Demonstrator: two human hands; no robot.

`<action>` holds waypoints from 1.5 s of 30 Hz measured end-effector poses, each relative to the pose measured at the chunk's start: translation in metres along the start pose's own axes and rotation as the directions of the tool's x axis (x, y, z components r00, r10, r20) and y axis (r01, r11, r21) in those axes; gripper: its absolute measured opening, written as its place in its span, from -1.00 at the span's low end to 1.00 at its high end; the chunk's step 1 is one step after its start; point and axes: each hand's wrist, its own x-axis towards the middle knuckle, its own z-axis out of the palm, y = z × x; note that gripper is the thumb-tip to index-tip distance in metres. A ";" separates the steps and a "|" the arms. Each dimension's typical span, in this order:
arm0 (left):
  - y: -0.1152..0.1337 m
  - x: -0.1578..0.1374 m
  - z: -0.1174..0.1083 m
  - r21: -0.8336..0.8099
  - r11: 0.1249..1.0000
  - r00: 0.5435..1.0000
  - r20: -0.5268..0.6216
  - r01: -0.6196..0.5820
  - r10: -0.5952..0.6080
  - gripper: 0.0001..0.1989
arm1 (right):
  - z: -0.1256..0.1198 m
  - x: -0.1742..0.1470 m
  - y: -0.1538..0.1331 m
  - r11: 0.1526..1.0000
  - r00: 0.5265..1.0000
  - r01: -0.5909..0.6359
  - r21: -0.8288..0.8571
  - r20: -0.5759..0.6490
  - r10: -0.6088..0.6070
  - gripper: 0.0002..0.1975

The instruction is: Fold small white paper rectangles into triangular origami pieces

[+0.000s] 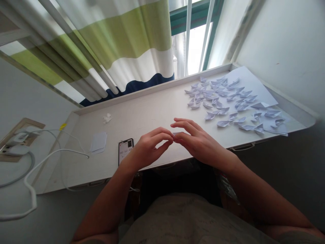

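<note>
Between my fingertips, over the front part of the white desk [147,123], is a small folded piece of white paper [175,134], mostly hidden by the fingers. My left hand [152,145] pinches its left side between thumb and fingers. On the other side, my right hand [194,139] pinches it too, with the upper fingers raised and spread. Many folded paper boats [223,122] lie scattered over the right part of the desk. To the left of my left hand rests a stack of white paper slips [98,142].
A phone showing a running timer [125,149] lies beside my left forearm. Crumpled white paper [107,118] sits farther back. White cables [61,150] run from the wall socket [17,142] across the left end. Larger white sheets [250,83] lie under some boats. A curtain [127,44] hangs behind.
</note>
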 end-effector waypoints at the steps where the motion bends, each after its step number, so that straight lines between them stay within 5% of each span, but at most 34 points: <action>1: 0.000 0.000 0.000 -0.010 1.000 1.000 0.007 -0.003 0.003 -0.87 | -0.001 -0.001 -0.001 1.000 1.000 -0.008 0.006 0.005 0.008 -0.78; 5: 0.001 -0.001 0.002 -0.020 1.000 0.998 -0.055 -0.005 0.004 -0.89 | -0.009 -0.002 -0.006 0.980 0.996 -0.081 0.184 -0.031 0.088 -0.90; 8: 0.002 -0.003 0.003 0.001 1.000 1.000 -0.024 0.012 -0.012 -0.91 | -0.022 0.004 -0.006 0.899 0.965 -0.216 0.382 -0.057 0.256 -0.88; 11: 0.003 -0.006 0.004 0.042 0.999 0.997 0.074 0.021 -0.024 -0.88 | -0.035 0.018 0.000 0.827 0.921 -0.388 0.407 0.140 0.364 -0.85; 17: 0.008 -0.009 0.003 0.095 0.995 0.980 0.199 0.013 -0.032 -0.80 | -0.046 0.050 0.016 0.855 0.810 -0.448 0.262 0.524 0.264 -0.91; 20: 0.010 -0.010 0.001 0.107 0.993 0.977 0.205 0.041 -0.062 -0.78 | -0.047 0.059 0.022 0.868 0.709 -0.446 0.218 0.678 0.194 -0.88; 23: 0.010 -0.011 0.001 0.100 0.994 0.980 0.187 0.053 -0.071 -0.80 | -0.045 0.063 0.024 0.865 0.631 -0.468 0.180 0.753 0.185 -0.85; 26: 0.008 -0.012 0.002 0.108 0.994 0.979 0.196 0.031 -0.052 -0.80 | -0.037 0.065 0.022 0.869 0.616 -0.474 0.142 0.759 0.211 -0.85; 33: 0.002 -0.014 0.006 0.061 0.997 0.994 0.097 0.037 -0.043 -0.88 | -0.033 0.065 0.009 0.927 0.708 -0.374 0.029 0.654 0.265 -0.81; 39: -0.003 -0.014 0.009 0.002 0.999 0.999 0.006 0.037 -0.037 -0.89 | -0.029 0.062 0.010 0.863 0.717 -0.503 0.035 0.574 0.395 -0.83; 42: -0.007 -0.016 0.012 -0.041 0.996 0.991 -0.106 0.080 -0.084 -0.91 | -0.026 0.051 0.013 0.835 0.815 -0.513 0.196 0.417 0.402 -0.98; 45: -0.010 -0.020 0.018 -0.159 0.963 0.944 -0.218 0.216 -0.248 -0.94 | -0.024 0.032 0.014 0.852 0.943 -0.330 0.406 0.188 0.275 -0.88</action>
